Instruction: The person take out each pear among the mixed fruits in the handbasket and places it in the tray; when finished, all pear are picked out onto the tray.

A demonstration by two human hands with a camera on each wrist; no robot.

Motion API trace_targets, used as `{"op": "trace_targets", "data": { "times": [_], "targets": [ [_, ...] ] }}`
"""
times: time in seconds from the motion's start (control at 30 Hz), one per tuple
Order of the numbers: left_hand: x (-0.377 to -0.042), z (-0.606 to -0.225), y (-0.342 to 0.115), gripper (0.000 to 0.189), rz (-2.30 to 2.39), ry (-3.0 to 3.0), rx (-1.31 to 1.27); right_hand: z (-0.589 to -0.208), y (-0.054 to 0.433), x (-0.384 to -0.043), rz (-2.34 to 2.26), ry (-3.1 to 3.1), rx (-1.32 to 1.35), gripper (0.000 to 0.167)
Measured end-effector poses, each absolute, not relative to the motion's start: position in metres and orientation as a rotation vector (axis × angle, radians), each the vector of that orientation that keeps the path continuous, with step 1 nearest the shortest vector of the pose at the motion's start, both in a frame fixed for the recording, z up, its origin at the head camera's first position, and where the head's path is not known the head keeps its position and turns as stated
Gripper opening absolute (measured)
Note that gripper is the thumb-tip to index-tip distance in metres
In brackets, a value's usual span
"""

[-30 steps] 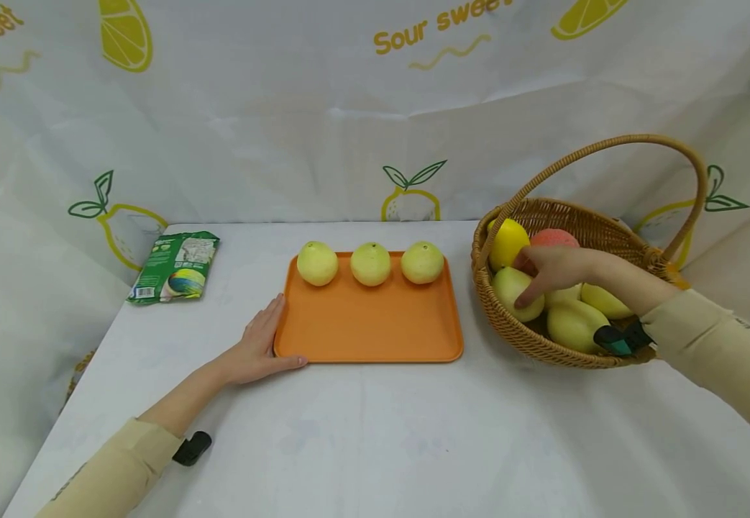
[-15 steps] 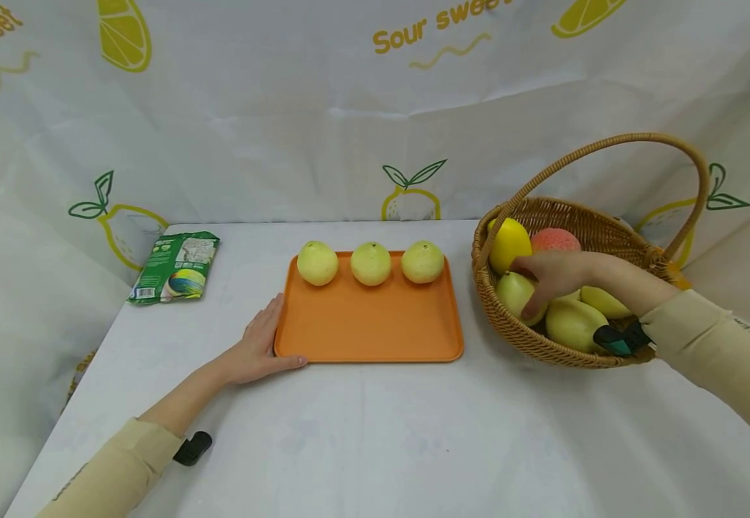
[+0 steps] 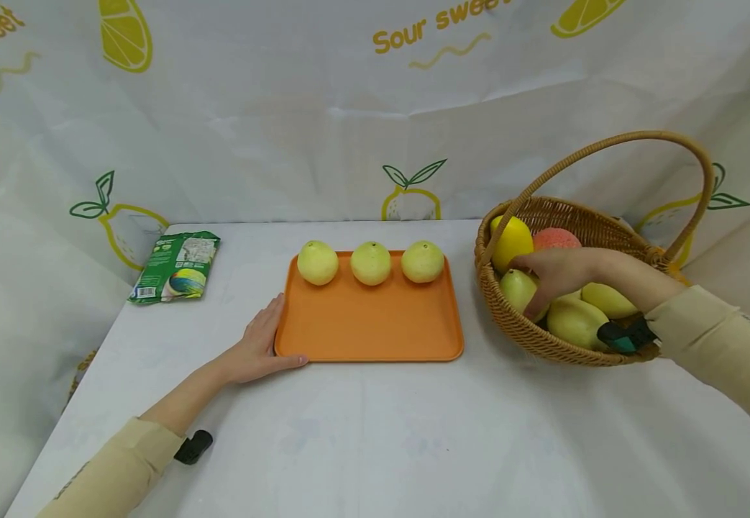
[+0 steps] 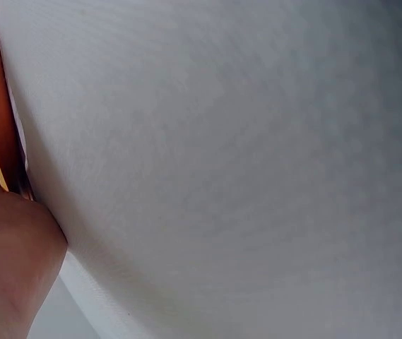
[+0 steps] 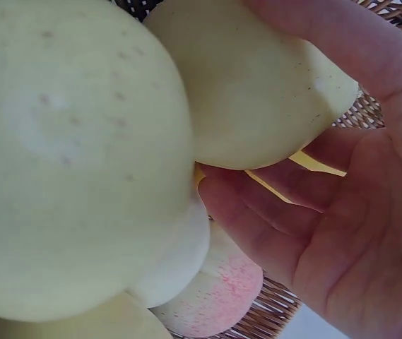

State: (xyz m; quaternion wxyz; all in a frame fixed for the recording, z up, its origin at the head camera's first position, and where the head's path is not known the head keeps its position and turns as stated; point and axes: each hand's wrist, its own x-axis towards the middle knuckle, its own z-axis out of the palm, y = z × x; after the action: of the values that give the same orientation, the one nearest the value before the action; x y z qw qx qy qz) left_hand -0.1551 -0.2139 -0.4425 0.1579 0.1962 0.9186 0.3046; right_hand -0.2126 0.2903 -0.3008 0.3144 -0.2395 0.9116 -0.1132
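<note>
My right hand reaches into the wicker basket at the right. Its thumb and fingers lie around a pale yellow-green pear near the basket's left side; the right wrist view shows this pear between the thumb and the bent fingers. Three round pale green fruits that look like pears stand in a row along the back of the orange tray. At the tray's front left corner rests my left hand, fingers extended along the left edge and thumb along the front.
Also in the basket are a yellow lemon, a reddish peach and more pears, one a large pear close to the right wrist camera. The basket's tall handle arches above. A green packet lies at the back left.
The right hand's fingers have closed in around the pear, which has tilted and shifted slightly right. The basket has shifted slightly right too. My left hand stays in place.
</note>
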Motion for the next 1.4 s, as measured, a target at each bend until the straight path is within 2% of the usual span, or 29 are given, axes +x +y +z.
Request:
{"op": "trace_targets", "data": {
  "times": [0.63,1.4],
  "targets": [
    [-0.154,-0.441,-0.213,0.116,0.863,2.626,0.555,-0.276,0.3,-0.191,-0.478,2.539,-0.633,0.083],
    [-0.154,-0.442,-0.213,0.116,0.857,2.629,0.546,-0.281,0.306,-0.148,-0.904,2.648,-0.321,0.076]
  ]
}}
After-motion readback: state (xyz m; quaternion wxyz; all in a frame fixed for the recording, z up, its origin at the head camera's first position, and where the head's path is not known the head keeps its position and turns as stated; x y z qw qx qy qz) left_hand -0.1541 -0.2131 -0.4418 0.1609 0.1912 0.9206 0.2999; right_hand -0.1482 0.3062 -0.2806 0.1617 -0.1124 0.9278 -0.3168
